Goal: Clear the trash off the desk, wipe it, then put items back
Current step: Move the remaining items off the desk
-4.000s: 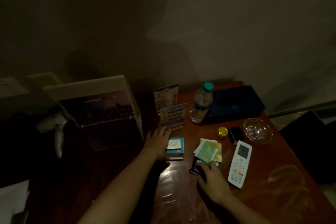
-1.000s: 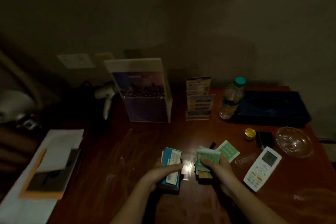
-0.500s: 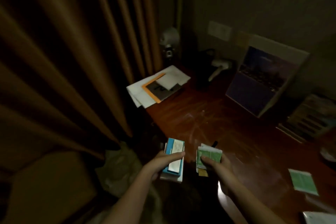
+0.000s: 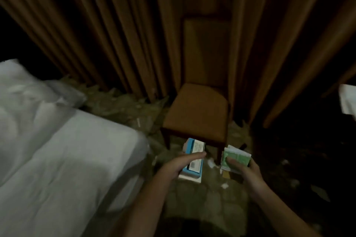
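My left hand (image 4: 181,163) grips a small stack of blue and white boxes (image 4: 193,157), thumb across the top. My right hand (image 4: 244,169) holds a bundle of green and white packets (image 4: 236,157), thumb pressed on the top packet. Both hands hover over a patterned carpet, just in front of a wooden chair (image 4: 198,111). The desk is out of view apart from a pale paper edge (image 4: 347,100) at the far right.
A bed with white sheets (image 4: 63,150) fills the left side. Brown curtains (image 4: 119,31) hang behind the chair. Crumpled clear plastic (image 4: 123,102) lies on the floor between bed and chair. Small white scraps (image 4: 211,162) dot the carpet.
The view has swung left from the desk to the chair, bed and curtains. Both hands have kept hold of the boxes and the packets picked up from the desk.
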`<state>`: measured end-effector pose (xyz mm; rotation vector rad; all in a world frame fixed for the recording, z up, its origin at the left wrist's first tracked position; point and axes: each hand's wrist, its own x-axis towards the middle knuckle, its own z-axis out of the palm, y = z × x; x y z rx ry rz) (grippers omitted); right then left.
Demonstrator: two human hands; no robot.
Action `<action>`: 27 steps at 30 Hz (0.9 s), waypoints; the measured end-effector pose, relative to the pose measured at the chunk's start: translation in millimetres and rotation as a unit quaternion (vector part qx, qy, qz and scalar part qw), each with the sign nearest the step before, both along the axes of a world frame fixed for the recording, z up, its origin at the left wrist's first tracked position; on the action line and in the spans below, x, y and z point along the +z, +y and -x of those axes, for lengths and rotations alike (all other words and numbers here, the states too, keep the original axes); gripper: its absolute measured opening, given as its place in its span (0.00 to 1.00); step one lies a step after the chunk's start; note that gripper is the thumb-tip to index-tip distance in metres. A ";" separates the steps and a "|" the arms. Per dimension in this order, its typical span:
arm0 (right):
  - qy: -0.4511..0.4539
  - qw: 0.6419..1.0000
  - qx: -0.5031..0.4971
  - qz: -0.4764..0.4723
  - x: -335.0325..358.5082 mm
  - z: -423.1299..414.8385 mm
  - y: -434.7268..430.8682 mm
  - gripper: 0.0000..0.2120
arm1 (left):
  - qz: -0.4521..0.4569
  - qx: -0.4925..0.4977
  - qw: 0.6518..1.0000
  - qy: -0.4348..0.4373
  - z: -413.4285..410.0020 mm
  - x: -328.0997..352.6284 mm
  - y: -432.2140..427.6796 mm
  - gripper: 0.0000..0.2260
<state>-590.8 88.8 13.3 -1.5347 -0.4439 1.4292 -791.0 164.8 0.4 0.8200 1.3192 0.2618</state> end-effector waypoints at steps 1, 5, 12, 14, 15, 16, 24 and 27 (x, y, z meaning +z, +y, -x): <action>0.001 0.999 0.037 0.002 -3.0 28.9 9.6 0.18 | 0.005 0.035 0.999 0.000 34.1 -3.5 -4.6 0.26; 0.000 0.988 0.152 0.026 -8.0 134.1 31.8 0.17 | 0.014 0.188 0.982 0.002 157.7 -25.4 -32.8 0.32; 0.002 0.943 0.321 0.093 -31.8 255.3 67.8 0.10 | 0.002 0.392 0.920 -0.013 272.8 -36.5 -88.5 0.21; 0.008 0.929 0.355 0.104 -41.1 297.6 82.8 0.10 | -0.012 0.449 0.893 0.006 305.2 -44.7 -96.5 0.32; 0.002 0.923 0.369 0.111 -47.1 322.3 92.8 0.12 | -0.006 0.478 0.878 0.015 324.4 -50.3 -97.4 0.40; -0.004 0.918 0.379 0.115 -55.7 345.2 103.5 0.14 | 0.002 0.499 0.866 0.021 341.4 -53.5 -98.2 0.44; -0.022 0.830 0.534 0.161 -91.5 518.1 170.1 0.16 | 0.079 0.649 0.750 0.096 450.2 -57.4 -89.5 0.41; -0.048 0.797 0.582 0.157 -91.0 573.5 195.2 0.16 | 0.084 0.685 0.718 0.089 487.6 -57.8 -72.6 0.37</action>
